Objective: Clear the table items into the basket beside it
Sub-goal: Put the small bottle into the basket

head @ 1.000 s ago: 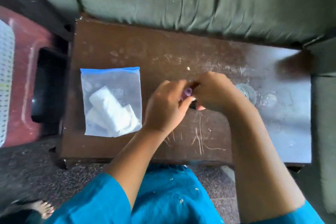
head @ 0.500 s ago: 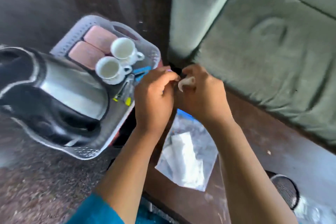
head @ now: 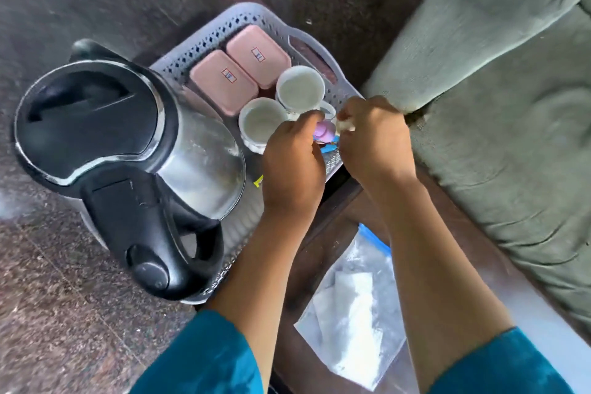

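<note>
- At centre frame, over the right-hand edge of a grey perforated basket (head: pixel 204 41): left hand (head: pixel 292 163) and right hand (head: pixel 374 144), close together, knuckles up.
- Left hand's fingers curled shut around a small pink-purple item (head: pixel 323 132), only partly visible between the two hands; what it is, impossible to tell.
- Right hand's fingers closed on a small whitish piece (head: pixel 346 125) at the fingertips, just beside the pink-purple item.
- Inside the basket, upper centre: two pink lidded boxes (head: pixel 243 73) side by side, each with a small label; just right of and below them, two white cups (head: pixel 281 105), upright, touching each other.
- Left of frame, filling the basket's near end: steel kettle (head: pixel 134 157) with black lid and handle.
- Under the hands: a blue object (head: pixel 329 146) and a yellow scrap (head: pixel 258 181) on the basket floor, mostly hidden.
- Lower right: clear zip bag (head: pixel 351 310) with blue seal, white contents, flat on the dark wooden table (head: pixel 319 246).
- Right side: green sofa cushion (head: pixel 499 105).
- Bottom edge: teal sleeves (head: pixel 204 358).
</note>
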Tool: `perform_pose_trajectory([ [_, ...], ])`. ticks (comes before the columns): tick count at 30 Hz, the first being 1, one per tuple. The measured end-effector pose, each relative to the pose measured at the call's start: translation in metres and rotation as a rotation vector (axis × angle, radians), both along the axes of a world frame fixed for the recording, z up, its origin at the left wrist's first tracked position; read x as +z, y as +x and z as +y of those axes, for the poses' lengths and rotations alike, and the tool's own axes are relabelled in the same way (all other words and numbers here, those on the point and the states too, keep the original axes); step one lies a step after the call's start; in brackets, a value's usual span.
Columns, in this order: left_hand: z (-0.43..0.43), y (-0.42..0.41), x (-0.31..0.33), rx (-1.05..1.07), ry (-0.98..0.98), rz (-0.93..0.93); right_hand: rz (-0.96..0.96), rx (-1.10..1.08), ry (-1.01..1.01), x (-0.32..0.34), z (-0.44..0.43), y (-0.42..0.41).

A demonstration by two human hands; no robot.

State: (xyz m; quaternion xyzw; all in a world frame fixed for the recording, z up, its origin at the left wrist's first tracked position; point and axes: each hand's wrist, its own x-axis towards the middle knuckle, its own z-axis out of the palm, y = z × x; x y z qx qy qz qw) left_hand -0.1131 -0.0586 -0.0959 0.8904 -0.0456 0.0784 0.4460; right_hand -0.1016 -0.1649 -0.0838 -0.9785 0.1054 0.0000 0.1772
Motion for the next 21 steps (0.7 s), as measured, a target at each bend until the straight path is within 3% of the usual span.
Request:
perform_pose_trajectory([
  [5, -0.005, 0.015, -0.014, -0.101, 0.169, 0.069, -0.091, 0.039, -0.177, -0.011, -0.001, 0.013],
  [12, -0.024, 0.024, -0.013, -0.19, 0.432, 0.114, -0.022, -0.019, -0.298, -0.024, -0.008, 0.022],
  [21, -0.027, 0.027, -0.019, -0.127, 0.407, 0.101, -0.007, 0.014, -0.284, -0.027, -0.009, 0.023],
])
